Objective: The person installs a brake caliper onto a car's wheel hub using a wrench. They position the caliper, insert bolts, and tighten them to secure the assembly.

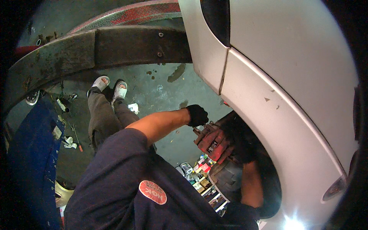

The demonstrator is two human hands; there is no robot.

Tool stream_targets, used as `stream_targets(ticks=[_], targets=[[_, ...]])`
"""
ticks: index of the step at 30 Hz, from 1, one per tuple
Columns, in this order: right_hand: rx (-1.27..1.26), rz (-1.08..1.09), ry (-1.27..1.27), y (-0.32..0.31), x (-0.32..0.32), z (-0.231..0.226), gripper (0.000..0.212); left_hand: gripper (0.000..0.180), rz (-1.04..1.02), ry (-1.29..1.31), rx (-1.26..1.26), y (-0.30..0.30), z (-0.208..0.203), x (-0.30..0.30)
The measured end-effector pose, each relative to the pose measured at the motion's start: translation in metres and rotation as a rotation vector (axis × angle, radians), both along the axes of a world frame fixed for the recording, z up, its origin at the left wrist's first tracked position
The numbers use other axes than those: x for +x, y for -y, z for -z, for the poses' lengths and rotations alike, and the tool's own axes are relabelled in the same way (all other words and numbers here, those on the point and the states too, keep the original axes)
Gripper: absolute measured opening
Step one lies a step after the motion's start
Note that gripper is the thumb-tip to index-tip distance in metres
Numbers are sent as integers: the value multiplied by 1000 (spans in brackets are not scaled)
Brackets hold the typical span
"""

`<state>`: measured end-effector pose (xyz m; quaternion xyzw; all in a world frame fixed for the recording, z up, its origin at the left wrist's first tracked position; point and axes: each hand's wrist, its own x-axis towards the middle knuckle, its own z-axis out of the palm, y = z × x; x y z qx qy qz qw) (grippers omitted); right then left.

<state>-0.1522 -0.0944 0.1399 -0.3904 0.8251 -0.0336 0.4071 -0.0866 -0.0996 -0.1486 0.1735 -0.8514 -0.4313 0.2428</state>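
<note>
My left hand (197, 115), in a black glove, is closed beside the upper left end of a red brake caliper (213, 143). Whatever its curled fingers hold is hidden. The worn caliper sits tilted inside the wheel arch, with a dark opening in its body. Reaching up from below, my right hand (242, 148) is against the caliper's far right side. Its dark glove blends into the shadow, so the fingers do not show clearly. A dull grey round part, perhaps the brake disc (227, 175), lies just below the caliper.
A silver car fender (283, 115) curves round the wheel arch on the right. A dark lift beam (142, 45) crosses the upper left. Legs in dark trousers (104, 117) with pale sandals stand left. A screwdriver (79, 145) and blue panel (30, 153) lie farther left.
</note>
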Motion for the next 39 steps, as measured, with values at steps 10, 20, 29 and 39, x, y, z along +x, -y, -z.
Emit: stream_targets(ticks=[10,20,29,39], targets=[[59,-179,-140,8,57,-3,43,18,-48,-45,-132,-1,-3,13],[278,-1243,-257,71,108,71,37,31,-222,238,169,6,6,166],[807,-1422,-427,102,109,208,44,18,-518,86,117,-15,-193,213],[107,-861,-43,110,37,161,43,15,-613,69,39,-16,-125,222]])
